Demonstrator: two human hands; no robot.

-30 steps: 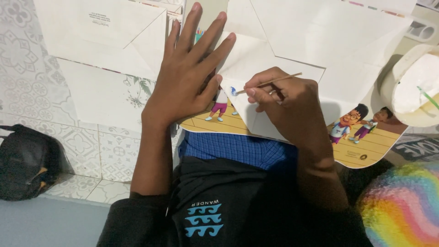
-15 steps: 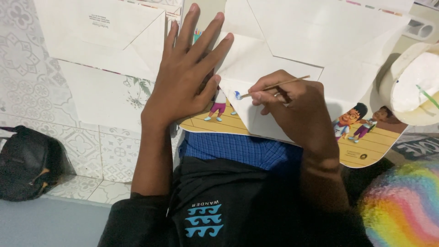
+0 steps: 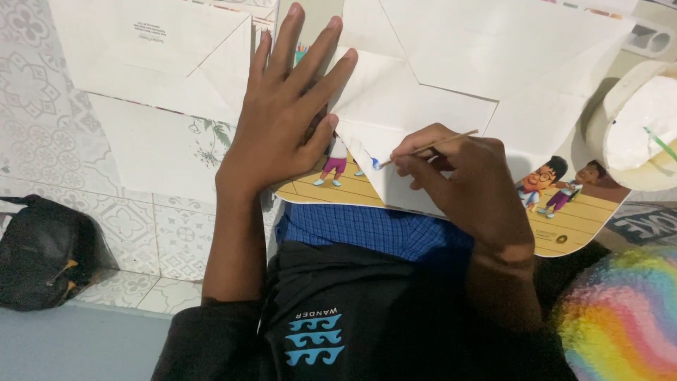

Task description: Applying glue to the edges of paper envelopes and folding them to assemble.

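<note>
Black bag (image 3: 42, 254) on floor; rainbow cushion (image 3: 620, 317).

Pale patterned floor tiles (image 3: 42, 134) with grey floral and lattice motifs fill the left side, their grout lines running at a slant. Near the bottom left the tiling ends at a plain grey-blue strip of floor (image 3: 77, 349). A black bag (image 3: 42, 250) lies slumped on the tiles there — soft, dark, creased. The light is dim and even, slightly cool, throwing only soft shadows.
</note>
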